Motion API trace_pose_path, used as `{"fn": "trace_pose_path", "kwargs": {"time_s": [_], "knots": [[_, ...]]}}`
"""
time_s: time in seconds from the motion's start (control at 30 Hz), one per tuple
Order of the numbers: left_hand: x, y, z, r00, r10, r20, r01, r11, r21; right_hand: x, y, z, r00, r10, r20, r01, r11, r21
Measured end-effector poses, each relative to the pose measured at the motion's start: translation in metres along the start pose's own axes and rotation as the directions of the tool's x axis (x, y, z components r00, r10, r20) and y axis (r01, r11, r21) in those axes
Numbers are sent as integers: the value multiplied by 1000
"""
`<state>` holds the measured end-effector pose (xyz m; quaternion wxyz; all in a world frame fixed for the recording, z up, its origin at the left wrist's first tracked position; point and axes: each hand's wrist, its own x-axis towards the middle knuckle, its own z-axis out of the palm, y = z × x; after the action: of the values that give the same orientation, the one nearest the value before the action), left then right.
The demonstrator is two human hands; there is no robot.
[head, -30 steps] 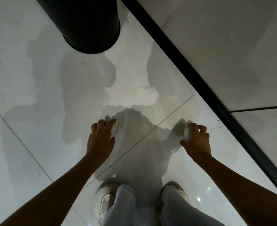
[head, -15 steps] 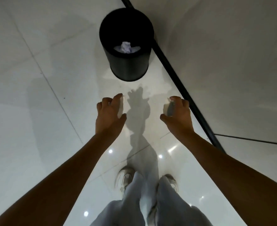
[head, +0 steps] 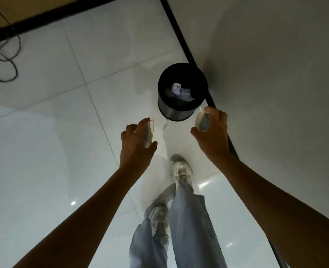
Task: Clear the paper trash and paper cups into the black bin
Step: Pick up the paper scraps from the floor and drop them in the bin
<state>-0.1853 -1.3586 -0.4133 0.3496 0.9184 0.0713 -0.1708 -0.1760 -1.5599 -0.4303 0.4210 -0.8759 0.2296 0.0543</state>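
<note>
The black bin [head: 181, 111] stands on the white tiled floor against the wall's black skirting, ahead of me and slightly right. Crumpled white paper [head: 180, 92] lies inside it. My left hand [head: 135, 146] grips a paper cup [head: 149, 134] seen edge-on, left of and below the bin. Just right of the bin's lower side, my right hand [head: 214, 132] is closed around a second paper cup [head: 202, 120]. Both hands are held out in front of me, short of the bin's mouth.
A black skirting strip [head: 181, 37] runs along the white wall on the right. A dark cable [head: 7, 55] loops on the floor at the far left below another dark skirting. My feet in pale sneakers [head: 182, 171] and jeans are beneath my arms.
The view has tilted up and I have stepped back: the bin went from the top edge to mid-frame and farther off. Both hands kept their cups and rose towards the bin.
</note>
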Motion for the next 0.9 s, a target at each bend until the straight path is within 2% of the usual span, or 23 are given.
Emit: {"fn": "trace_pose_path", "kwargs": {"time_s": [0.23,0.4,0.53,0.67,0.9], "knots": [[30,1,-5,995,-102,-9,102,995,-17,98,-12,26,999,8,54,-1,991,-134],[63,16,-1,993,-118,-7,118,993,-14,152,-8,43,978,90,189,-57,983,-172],[84,36,2,994,-108,4,108,994,4,152,1,41,962,180,207,-146,975,-169],[102,61,10,994,-103,31,103,995,11,135,8,23,952,201,231,-178,977,-117],[155,112,44,995,22,102,-31,996,87,119,2,-16,937,287,199,-287,957,-28]]}}
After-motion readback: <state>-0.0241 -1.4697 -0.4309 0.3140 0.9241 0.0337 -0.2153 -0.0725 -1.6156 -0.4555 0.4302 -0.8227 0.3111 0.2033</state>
